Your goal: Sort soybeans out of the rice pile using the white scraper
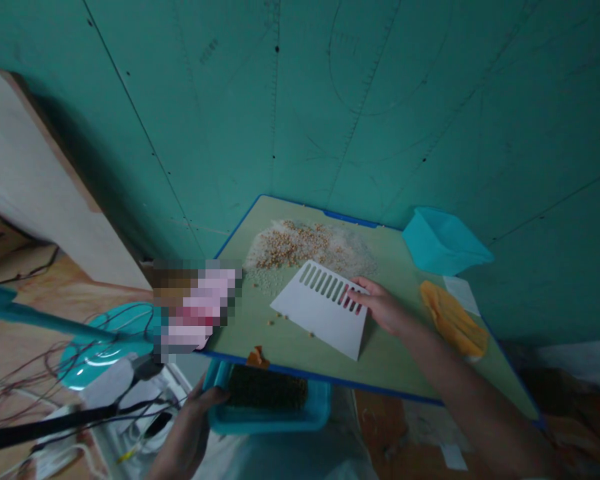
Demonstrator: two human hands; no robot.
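My right hand (373, 303) grips the slotted edge of a flat white scraper (320, 313), with its fingers wrapped around the right end of the slots. The scraper lies tilted over the table, just in front of a spread pile of tan beans (290, 247) mixed with pale, fine grains (350, 243). A few loose beans (311, 334) lie by its near edge. Below the table's front edge, my left hand (200, 407) holds the left rim of a blue plastic tub (270, 425). Dark green, small grains (265, 387) fill part of the tub.
The light green table (405, 360) has a blue rim and stands against a green wall (300, 120). An open turquoise container (443, 247) and a yellow cloth (453, 320) lie at the right. A pixelated pink thing (210, 293) is at the left. Cables (25, 400) run across the floor.
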